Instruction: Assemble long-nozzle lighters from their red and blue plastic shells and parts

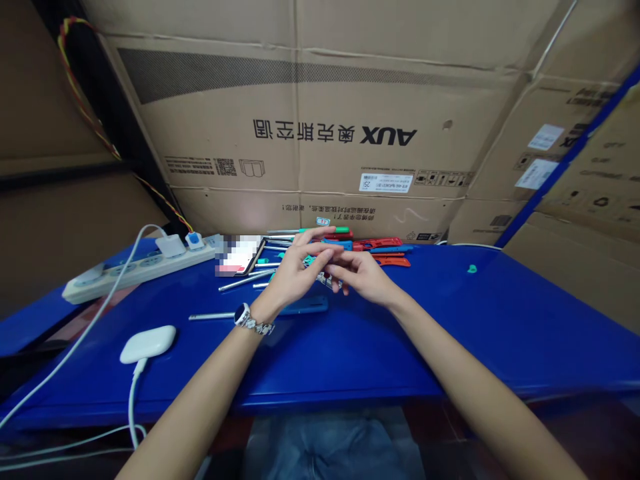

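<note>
My left hand point(299, 268) and my right hand point(367, 275) meet above the table, fingertips overlapping. The left fingers stretch out past the thumb, and a watch with a metal band point(253, 320) circles that wrist. The right fingers bend in toward the thumb; what they hold, if anything, is hidden. Beneath the hands lie several tools with coloured handles and thin metal tubes, which look like long-necked lighters. A blue one point(305, 305) is nearest me, its tube pointing left. Red ones point(383, 244) and an orange one point(393, 261) lie behind the right hand.
A phone point(243, 257) lies left of the tools on the blue table point(450, 333). Further left are a white power strip point(140, 267) and a white charging case point(149, 344) with a cable. A small green piece point(472, 269) lies at right. Cardboard point(325, 87) walls the back.
</note>
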